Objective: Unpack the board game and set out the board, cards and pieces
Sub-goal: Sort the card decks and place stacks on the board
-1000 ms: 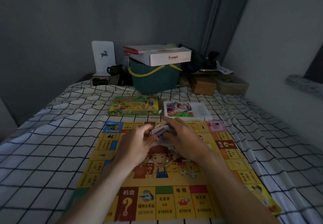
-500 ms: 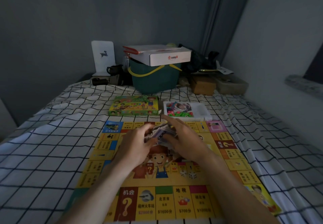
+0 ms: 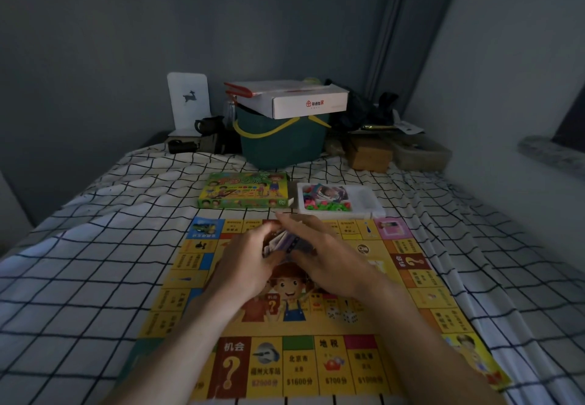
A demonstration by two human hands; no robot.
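The game board (image 3: 319, 363) lay unfolded on the checked bedsheet (image 3: 79, 278), its yellow squares and cartoon children facing up. Over the far half of the board, both hands met around a small stack of cards (image 3: 286, 243). The left hand (image 3: 250, 265) curled its fingers round the stack from the left, and the right hand (image 3: 329, 262) gripped it from the right with the thumb underneath and the forefinger stretched along the top; the cards looked purple-edged and slightly fanned, though the dim light made their faces unreadable. Two white dice (image 3: 342, 314) sat on the board's middle picture, near the right forearm. Beyond the board's far edge, the green game box (image 3: 243, 194) lay flat, and just beside it on the right stood the white plastic tray (image 3: 370, 202) holding coloured pieces and more cards. Farther back, a white carton (image 3: 304, 102) rested on a green basket (image 3: 281, 142).
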